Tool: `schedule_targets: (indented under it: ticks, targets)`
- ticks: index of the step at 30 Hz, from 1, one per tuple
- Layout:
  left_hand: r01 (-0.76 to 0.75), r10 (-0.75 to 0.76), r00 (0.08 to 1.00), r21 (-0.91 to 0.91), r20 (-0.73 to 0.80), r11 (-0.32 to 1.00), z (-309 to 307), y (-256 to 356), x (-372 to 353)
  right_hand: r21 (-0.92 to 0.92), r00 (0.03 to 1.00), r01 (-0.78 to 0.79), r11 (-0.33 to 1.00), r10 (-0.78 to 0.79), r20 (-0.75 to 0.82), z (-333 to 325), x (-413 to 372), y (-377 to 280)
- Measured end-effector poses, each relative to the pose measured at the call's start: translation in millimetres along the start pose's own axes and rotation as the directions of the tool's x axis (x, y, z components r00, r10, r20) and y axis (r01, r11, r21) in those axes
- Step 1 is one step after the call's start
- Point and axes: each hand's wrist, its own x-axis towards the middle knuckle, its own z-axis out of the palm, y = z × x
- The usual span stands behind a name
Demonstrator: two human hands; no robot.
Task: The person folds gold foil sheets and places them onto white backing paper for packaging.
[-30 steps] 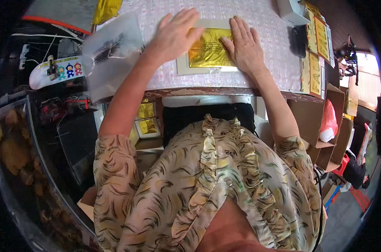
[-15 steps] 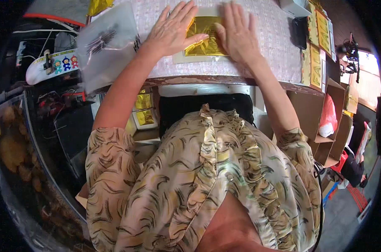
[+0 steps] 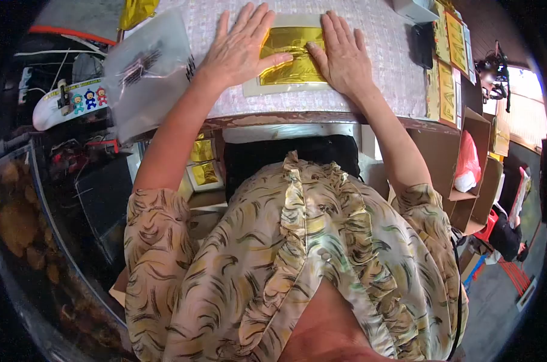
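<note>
A shiny gold foil sheet (image 3: 292, 73) lies on a larger pale sheet of paper (image 3: 273, 91) on the patterned tabletop. My left hand (image 3: 239, 53) rests flat at the foil's left side, fingers stretched out and thumb lying across the gold. On the other side my right hand (image 3: 347, 60) is also flat, its fingers pointing away from me and its thumb on the foil. Both thumbs come close to each other near the middle, where the foil shows creases. Neither hand grips anything.
A clear plastic bag (image 3: 146, 75) hangs over the table's left edge. At right stand a black object (image 3: 423, 45) and yellow lettered packs (image 3: 447, 93). Below are gold packs (image 3: 205, 173), cardboard boxes (image 3: 475, 136) and a pink bag (image 3: 468, 158). A person (image 3: 507, 234) is far right.
My right hand, blurred by motion before, now lies still and sharp, its thumb further onto the foil. My left hand stays at the foil's left side. The whole view has shifted slightly.
</note>
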Motion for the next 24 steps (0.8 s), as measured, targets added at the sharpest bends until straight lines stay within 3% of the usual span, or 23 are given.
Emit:
schedule_targets:
  ticks: [3,5,9,11,12,14,15,17,18,19,20,21,22,23,24]
  targets:
    - [0.018,-0.021,0.998,-0.048,-0.055,0.999,-5,8,-10,-0.014,1.0,0.003,1.0,-0.003,-0.001,1,2,2]
    - [0.011,-0.006,1.0,-0.181,0.027,0.983,-8,9,-21,0.007,1.0,0.005,1.0,-0.005,0.014,-2,2,0]
    - [-0.004,0.013,0.999,-0.187,0.047,0.982,-10,0,-22,0.019,1.0,0.008,1.0,-0.008,-0.001,-1,1,2]
    - [-0.023,0.046,0.997,-0.351,0.057,0.936,-11,-15,-16,0.133,1.0,-0.014,0.991,0.014,-0.003,-4,2,6]
    - [-0.027,0.045,0.998,-0.34,0.046,0.94,-11,-23,-6,0.131,1.0,-0.006,0.991,0.008,-0.019,-4,6,14]
    - [0.192,-0.166,0.981,-0.654,0.102,0.732,-6,-37,18,0.561,0.974,-0.227,0.796,0.188,0.127,-6,5,30]
    - [0.194,-0.166,0.98,-0.652,0.105,0.733,-4,-37,29,0.566,0.98,-0.18,0.805,0.199,0.029,-10,6,31]
    - [0.153,-0.151,0.988,-0.247,0.028,0.957,-5,-32,57,0.605,0.985,-0.16,0.78,0.167,0.046,-6,11,38]
    - [0.15,-0.15,0.989,-0.246,0.022,0.957,-13,-26,66,0.64,0.989,-0.14,0.755,0.133,0.059,-9,14,40]
    - [0.191,-0.162,0.979,-0.275,0.123,0.942,-21,-20,75,0.638,0.99,-0.136,0.758,0.133,0.052,-10,16,40]
    - [0.233,-0.17,0.96,-0.298,0.224,0.926,-25,-18,81,0.713,0.972,-0.209,0.67,0.224,0.074,-14,19,34]
    - [0.23,-0.168,0.96,-0.295,0.222,0.927,-25,-20,85,0.778,0.945,-0.275,0.565,0.309,0.109,-19,20,30]
    - [0.248,-0.111,0.943,-0.443,0.313,0.862,-26,-22,90,0.78,0.944,-0.276,0.562,0.313,0.109,-22,23,31]
    - [0.276,-0.038,0.92,-0.575,0.39,0.77,-26,-23,92,0.844,0.92,-0.341,0.414,0.33,0.21,-22,29,36]
    - [0.273,-0.035,0.92,-0.575,0.391,0.771,-30,-19,92,0.88,0.893,-0.399,0.258,0.329,0.309,-19,35,46]
